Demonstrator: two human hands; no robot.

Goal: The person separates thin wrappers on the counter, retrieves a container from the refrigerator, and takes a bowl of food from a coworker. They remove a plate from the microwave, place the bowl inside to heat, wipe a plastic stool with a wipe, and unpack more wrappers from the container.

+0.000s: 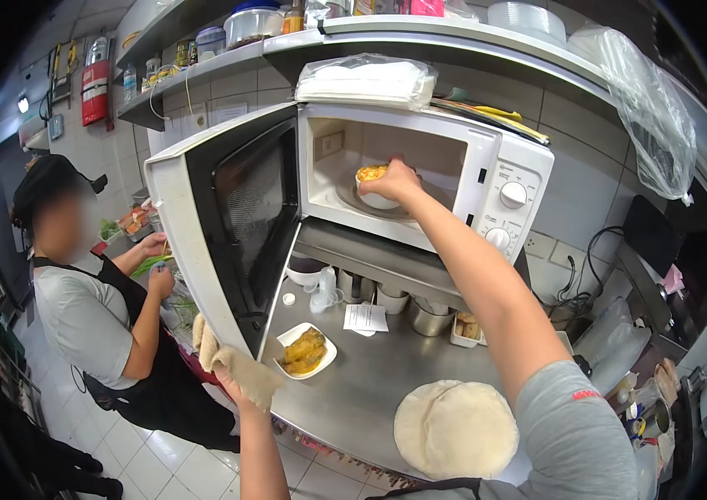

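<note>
Inside the open white microwave (487,142), my right hand (397,183) grips the rim of a small white bowl (378,199) holding orange-yellow food (372,172). The bowl is over the glass turntable, and I cannot tell whether it touches it. My left hand (238,390) is closed on a beige cloth (250,375) at the lower edge of the microwave door (172,187), its fingers mostly covered by the cloth. Below, on the steel counter, a white square dish (325,367) carries yellow-brown food pieces in sauce (304,350).
Round flatbreads (456,429) lie at the counter's front. A paper note (365,317), a metal pot (430,317) and several containers stand under the shelf. A co-worker (91,283) stands left, behind the swung-out door. Plastic-wrapped white items (366,81) lie on top of the microwave.
</note>
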